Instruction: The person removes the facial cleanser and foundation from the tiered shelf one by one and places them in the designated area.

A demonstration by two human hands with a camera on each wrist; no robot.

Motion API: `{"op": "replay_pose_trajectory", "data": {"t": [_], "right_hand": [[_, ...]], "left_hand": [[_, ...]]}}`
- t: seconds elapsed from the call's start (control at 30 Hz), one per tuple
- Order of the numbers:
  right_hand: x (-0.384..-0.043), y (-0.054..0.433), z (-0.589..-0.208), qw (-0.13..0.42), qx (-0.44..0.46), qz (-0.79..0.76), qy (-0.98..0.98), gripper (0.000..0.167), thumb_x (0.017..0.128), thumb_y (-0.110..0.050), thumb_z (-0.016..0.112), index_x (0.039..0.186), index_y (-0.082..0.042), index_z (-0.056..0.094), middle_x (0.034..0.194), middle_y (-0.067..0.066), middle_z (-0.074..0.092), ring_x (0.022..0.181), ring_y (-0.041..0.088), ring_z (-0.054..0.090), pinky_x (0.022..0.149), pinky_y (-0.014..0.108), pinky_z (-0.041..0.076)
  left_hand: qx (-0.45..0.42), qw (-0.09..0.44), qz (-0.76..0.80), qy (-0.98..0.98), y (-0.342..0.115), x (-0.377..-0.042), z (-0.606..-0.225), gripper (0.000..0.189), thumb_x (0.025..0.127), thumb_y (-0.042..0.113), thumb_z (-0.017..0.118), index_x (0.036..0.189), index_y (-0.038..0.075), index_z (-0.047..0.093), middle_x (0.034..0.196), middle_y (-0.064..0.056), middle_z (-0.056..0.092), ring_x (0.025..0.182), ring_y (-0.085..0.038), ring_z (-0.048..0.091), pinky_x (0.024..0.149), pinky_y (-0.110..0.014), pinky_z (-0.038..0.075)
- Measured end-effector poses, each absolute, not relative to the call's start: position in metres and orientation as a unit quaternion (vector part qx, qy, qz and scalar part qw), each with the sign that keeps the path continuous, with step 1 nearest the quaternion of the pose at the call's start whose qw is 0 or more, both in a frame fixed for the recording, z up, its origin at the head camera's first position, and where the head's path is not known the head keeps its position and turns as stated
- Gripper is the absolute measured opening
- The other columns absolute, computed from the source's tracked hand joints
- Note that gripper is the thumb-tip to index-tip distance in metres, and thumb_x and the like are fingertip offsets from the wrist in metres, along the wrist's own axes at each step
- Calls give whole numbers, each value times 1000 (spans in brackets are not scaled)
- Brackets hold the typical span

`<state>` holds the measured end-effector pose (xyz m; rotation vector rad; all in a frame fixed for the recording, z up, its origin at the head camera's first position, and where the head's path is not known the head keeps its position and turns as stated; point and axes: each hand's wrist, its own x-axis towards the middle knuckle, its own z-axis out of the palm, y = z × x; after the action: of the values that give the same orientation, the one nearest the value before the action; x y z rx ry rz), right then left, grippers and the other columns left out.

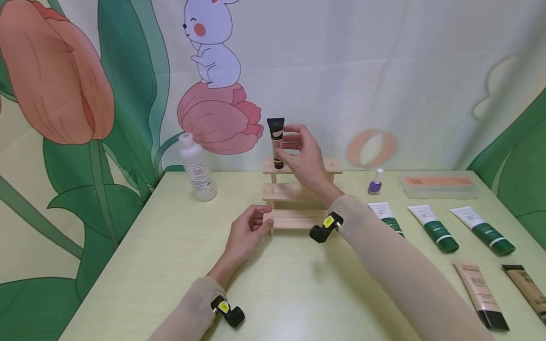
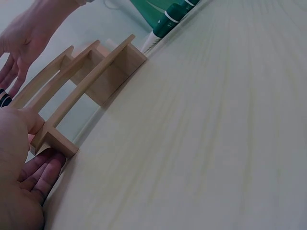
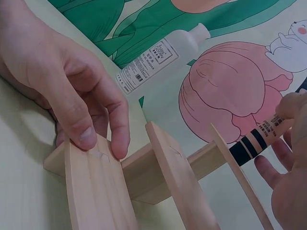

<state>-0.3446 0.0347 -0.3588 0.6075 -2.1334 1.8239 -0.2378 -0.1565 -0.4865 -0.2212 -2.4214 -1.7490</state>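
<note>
A three-tier wooden display stand (image 1: pixel 294 219) stands on the table. My left hand (image 1: pixel 246 233) grips the left end of its lowest step, with the thumb on top and fingers around the side and below, as the left wrist view shows. In my right hand (image 1: pixel 308 163), a small black-and-beige cosmetic tube (image 1: pixel 277 142) is pinched between thumb and fingers. It is upright, cap down, at the left end of the top step. In the right wrist view the tube's black cap (image 3: pixel 243 152) meets the top step's edge; whether it bears its full weight there I cannot tell.
A white bottle (image 1: pixel 198 173) stands left of the stand. To the right are purple nail polish (image 1: pixel 375 183), a clear flat case (image 1: pixel 439 189), several green-and-white tubes (image 1: pixel 439 234), a pink BB tube (image 1: pixel 479 293) and a brown tube (image 1: pixel 526 289). A printed curtain hangs behind.
</note>
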Motion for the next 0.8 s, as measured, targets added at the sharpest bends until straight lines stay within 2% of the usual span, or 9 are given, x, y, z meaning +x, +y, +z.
{"op": "replay_pose_trajectory", "data": {"t": [0.17,0.37,0.63,0.8], "right_hand": [[-345,35,-360,144,203,609,-753,44,104,-10,79,145,-16,63,124,11,75,118,26,72,102,49,57],[-341,36,-359,143,198,612,-752,41,105,-9,78,142,-14,60,122,12,73,116,26,71,102,47,58],[-333,46,-351,161,208,621,-738,43,102,-3,77,140,-12,58,119,12,71,111,23,69,98,39,61],[-330,58,-343,175,215,627,-728,42,101,-2,76,138,-12,59,115,12,71,107,21,68,91,32,60]], "left_hand": [[-73,72,-580,-808,-154,-238,-485,28,105,15,79,133,15,75,112,-6,74,101,-21,68,87,-26,57],[-70,75,-578,-810,-154,-238,-486,26,105,16,79,131,17,75,111,-5,74,100,-20,67,86,-25,57],[-77,75,-576,-811,-156,-237,-486,26,106,17,79,132,18,75,112,-5,74,102,-20,68,87,-26,57],[-78,74,-573,-812,-157,-237,-487,27,106,18,78,132,18,75,112,-5,74,102,-21,68,88,-26,57]]}}
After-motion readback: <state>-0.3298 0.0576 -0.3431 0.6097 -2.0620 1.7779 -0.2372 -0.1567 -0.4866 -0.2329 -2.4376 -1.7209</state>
